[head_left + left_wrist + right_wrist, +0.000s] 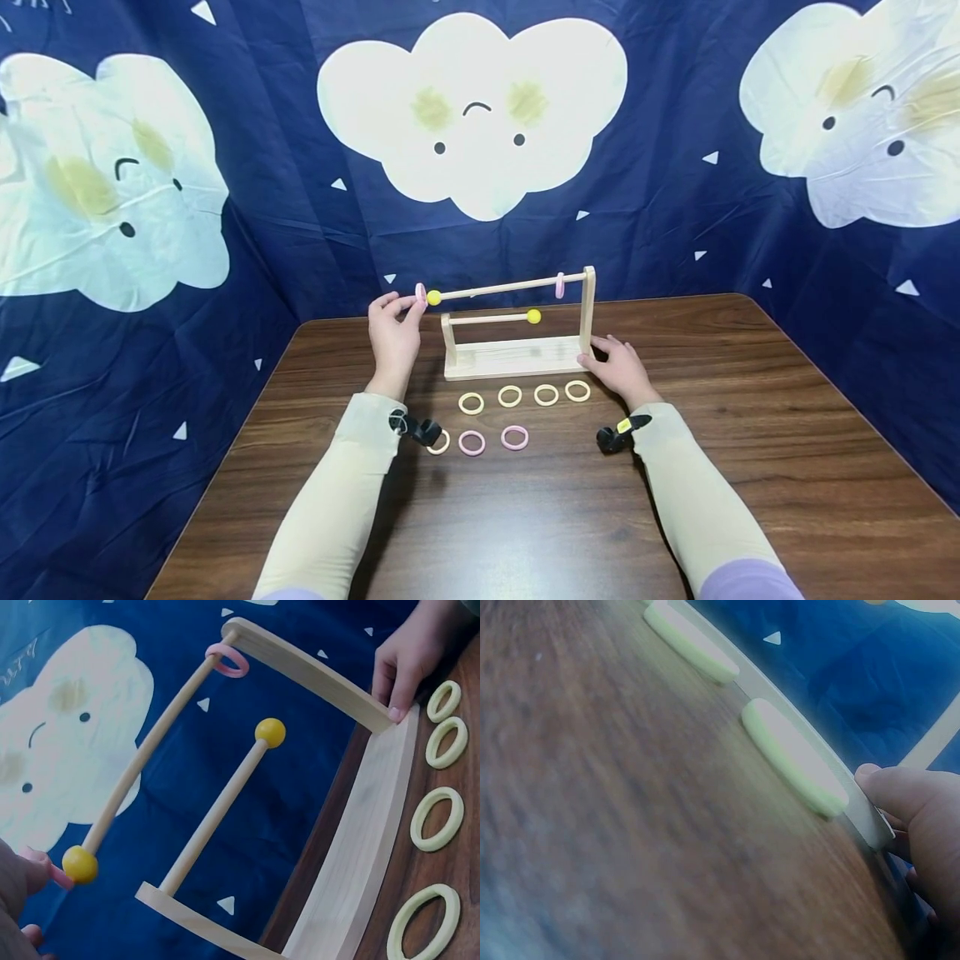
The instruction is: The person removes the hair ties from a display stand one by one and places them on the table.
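Note:
My left hand (pixel 395 335) pinches a pink ring (pixel 421 292) beside the yellow ball (pixel 434 297) that tips the upper rod of a wooden stand (pixel 517 358). In the left wrist view this ring (pixel 60 876) is partly hidden by the fingers and the ball. Another pink ring (pixel 560 286) hangs on the upper rod near the tall post. The lower rod (pixel 487 319), also ball-tipped, bears no ring. At the stand's right end my right hand (pixel 621 371) grips the base, thumb in front and the other fingers behind.
Several pale yellow rings (pixel 510 396) lie in a row before the stand. Nearer me are two pink rings (pixel 514 437) and a pale ring (pixel 442 445), partly covered by the left wrist camera. A blue cloud-patterned cloth (pixel 675 233) hangs behind the wooden table (pixel 540 533).

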### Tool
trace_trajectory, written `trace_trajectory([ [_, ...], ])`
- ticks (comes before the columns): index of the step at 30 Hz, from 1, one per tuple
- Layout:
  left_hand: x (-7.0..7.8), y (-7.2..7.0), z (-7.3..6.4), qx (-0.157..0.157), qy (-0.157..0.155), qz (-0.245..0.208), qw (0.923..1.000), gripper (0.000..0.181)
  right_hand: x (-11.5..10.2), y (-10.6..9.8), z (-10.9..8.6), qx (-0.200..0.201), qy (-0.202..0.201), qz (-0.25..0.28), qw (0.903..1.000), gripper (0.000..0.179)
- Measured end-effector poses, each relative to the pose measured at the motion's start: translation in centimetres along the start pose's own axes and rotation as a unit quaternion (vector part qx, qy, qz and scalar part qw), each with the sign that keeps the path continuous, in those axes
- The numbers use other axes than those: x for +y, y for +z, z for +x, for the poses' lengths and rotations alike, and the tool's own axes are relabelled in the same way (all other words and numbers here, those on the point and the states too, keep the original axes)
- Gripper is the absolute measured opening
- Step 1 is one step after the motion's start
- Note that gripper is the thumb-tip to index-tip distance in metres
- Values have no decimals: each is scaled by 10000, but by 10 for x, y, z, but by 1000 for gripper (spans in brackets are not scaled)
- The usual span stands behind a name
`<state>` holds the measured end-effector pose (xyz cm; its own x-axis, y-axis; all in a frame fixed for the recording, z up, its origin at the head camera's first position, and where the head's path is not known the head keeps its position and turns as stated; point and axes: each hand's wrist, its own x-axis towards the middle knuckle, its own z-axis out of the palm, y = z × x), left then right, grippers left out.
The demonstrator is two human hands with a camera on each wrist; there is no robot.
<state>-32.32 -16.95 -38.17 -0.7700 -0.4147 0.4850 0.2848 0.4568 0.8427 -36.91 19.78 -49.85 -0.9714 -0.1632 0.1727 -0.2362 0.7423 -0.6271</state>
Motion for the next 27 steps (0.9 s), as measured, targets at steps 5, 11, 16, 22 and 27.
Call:
trace_trajectory([
  [5,3,-2,-8,56,274,164,9995,17,0,0,0,21,-31,23,10000,63],
  [11,7,3,-21,131,607,258,9977,13,0,1,0,7,-45,0,10000,64],
  [16,14,10,-35,65,1072,208,9940,11,1,0,0,10,-33,-28,10000,64],
  [22,20,20,-53,-353,1483,250,9880,10,0,0,0,4,-10,-23,10000,64],
  [27,21,27,-65,-814,1795,439,9794,9,-1,-1,0,33,-49,22,10000,63],
])
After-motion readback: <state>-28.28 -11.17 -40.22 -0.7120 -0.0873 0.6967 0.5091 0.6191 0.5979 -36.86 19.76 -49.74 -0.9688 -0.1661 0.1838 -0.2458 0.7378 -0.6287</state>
